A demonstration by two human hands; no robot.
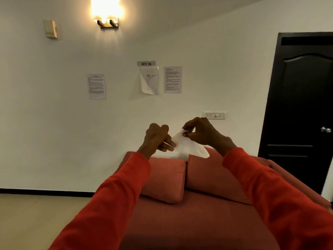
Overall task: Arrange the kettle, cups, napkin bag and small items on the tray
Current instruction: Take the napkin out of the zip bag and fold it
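Only one text can be read: "WS 06", in dark capitals on a small grey label [146, 63] stuck to the white wall, just above the middle of the frame. Directly under it hangs a sheet with a line drawing of a standing figure [149, 80] — no words on it. Two printed sheets flank it, one to the left [96, 86] and one to the right [172, 79] (their small print is too blurred to read).

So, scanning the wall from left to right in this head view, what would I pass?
Small wall box → lit lamp → text sheet → figure drawing → second text sheet → switch panel → dark door.
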